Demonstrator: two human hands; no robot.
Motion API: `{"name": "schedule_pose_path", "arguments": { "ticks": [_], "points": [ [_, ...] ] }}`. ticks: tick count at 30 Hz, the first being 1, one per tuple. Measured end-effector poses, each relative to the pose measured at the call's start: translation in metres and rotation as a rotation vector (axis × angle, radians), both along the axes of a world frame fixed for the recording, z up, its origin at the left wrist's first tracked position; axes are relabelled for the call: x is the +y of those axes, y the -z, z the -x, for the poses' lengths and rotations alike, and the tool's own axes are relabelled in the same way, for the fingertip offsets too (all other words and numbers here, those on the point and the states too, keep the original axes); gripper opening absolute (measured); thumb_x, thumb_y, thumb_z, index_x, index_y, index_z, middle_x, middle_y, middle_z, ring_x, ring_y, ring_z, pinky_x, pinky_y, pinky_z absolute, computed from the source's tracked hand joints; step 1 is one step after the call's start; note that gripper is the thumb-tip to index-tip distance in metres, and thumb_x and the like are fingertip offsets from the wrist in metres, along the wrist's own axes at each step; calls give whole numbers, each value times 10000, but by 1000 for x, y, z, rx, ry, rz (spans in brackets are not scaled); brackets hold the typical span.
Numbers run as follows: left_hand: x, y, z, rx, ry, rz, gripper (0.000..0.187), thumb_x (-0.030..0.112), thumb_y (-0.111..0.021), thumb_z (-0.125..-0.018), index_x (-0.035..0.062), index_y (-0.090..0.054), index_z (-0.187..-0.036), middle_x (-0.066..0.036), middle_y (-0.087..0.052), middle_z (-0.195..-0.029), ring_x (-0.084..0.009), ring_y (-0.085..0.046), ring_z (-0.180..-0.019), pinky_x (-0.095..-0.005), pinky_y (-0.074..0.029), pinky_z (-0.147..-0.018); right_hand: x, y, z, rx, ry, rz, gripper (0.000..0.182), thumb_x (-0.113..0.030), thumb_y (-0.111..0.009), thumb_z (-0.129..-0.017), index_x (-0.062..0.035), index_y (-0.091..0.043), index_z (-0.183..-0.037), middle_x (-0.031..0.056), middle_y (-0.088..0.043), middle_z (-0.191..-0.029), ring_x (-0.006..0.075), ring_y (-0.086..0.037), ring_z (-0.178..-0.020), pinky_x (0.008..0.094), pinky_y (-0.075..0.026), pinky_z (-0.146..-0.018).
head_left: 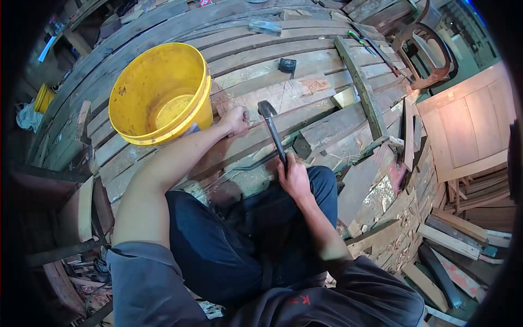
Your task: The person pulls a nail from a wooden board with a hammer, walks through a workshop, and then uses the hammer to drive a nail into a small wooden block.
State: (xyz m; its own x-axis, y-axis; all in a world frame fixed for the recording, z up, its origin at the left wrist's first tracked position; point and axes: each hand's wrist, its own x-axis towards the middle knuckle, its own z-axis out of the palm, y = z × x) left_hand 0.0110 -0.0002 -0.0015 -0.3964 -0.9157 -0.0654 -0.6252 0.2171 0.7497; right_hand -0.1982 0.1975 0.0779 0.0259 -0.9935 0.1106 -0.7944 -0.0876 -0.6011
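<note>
My right hand (295, 177) is wrapped round the handle of a hammer (275, 134). Its metal head points away from me, above the planks and just right of my left hand (236, 120). The fingers of that left hand are closed in a pinch close to the wood; what they hold, if anything, is too small to make out. A wooden board (278, 97) with dark lines on it lies just beyond both hands. Left of my left hand stands a large yellow bucket (204, 115), its open mouth tilted toward me.
A black tape measure (287, 65) rests on the slatted wooden platform (245, 48). Farther right are a long wooden bar (359, 87), a green-handled tool (356, 37) and a curved wooden chair frame (430, 76). A panelled door (468, 122) and wood offcuts (449, 242) lie right.
</note>
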Motion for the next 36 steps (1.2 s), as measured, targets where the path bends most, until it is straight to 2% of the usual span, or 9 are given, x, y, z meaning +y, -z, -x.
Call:
{"name": "schedule_pose_path", "arguments": {
  "ticks": [3,9,12,17,20,27,33,36],
  "points": [
    [-1,4,0,0,-2,52,49,75,-677,-676,46,-643,-696,-104,-656,-675,-181,-625,-609,-336,-504,-560,-10,7,5,75,-57,-29,251,-234,-555,-915,14,-529,-941,284,-596,-685,473,-601,-684,544,-493,-615],
    [-6,14,1,-31,-22,133,57,76,-666,-681,44,-660,-728,-125,-672,-719,-217,-654,-681,-345,-524,-626,-12,-18,3,13,-10,-32,231,-215,-574,-910,5,-507,-887,281,-577,-663,480,-589,-675,534,-468,-577],
    [-10,8,0,-43,8,-19,144,136,-660,-661,34,-672,-763,-189,-683,-804,-300,-678,-781,-386,-543,-706,-15,-25,2,2,-9,5,238,-215,-579,-912,3,-490,-876,282,-563,-641,485,-584,-664,530,-457,-552],
    [-10,0,2,-77,-43,-48,196,145,-665,-656,19,-679,-806,-199,-686,-832,-299,-682,-803,-385,-544,-698,-19,-14,3,74,3,-51,258,-245,-570,-914,1,-495,-899,282,-574,-645,487,-590,-671,539,-472,-575],
    [-15,10,2,-84,-42,-46,196,131,-648,-655,13,-678,-808,-202,-685,-824,-299,-684,-801,-389,-544,-689,-27,2,12,169,-86,-68,269,-252,-559,-915,10,-501,-922,286,-589,-667,484,-600,-688,546,-488,-599],
    [-15,2,0,-31,-51,-165,162,100,-630,-643,21,-681,-775,-201,-680,-775,-295,-683,-746,-389,-543,-665,-21,-25,1,127,-17,-155,263,-226,-556,-903,29,-524,-960,293,-617,-728,484,-617,-737,541,-510,-664],
    [-16,17,2,-36,-63,10,130,95,-628,-635,22,-671,-734,-187,-678,-753,-298,-676,-717,-384,-540,-642,-25,-22,4,144,-25,-119,257,-227,-554,-903,21,-517,-959,290,-614,-721,484,-619,-725,535,-512,-642],
    [-15,7,1,-40,-52,-163,150,96,-627,-640,22,-678,-760,-193,-682,-775,-304,-679,-741,-392,-542,-670,-21,-31,1,74,-8,-78,262,-221,-567,-892,17,-533,-998,286,-617,-726,476,-623,-748,530,-515,-662]
  ]
}}
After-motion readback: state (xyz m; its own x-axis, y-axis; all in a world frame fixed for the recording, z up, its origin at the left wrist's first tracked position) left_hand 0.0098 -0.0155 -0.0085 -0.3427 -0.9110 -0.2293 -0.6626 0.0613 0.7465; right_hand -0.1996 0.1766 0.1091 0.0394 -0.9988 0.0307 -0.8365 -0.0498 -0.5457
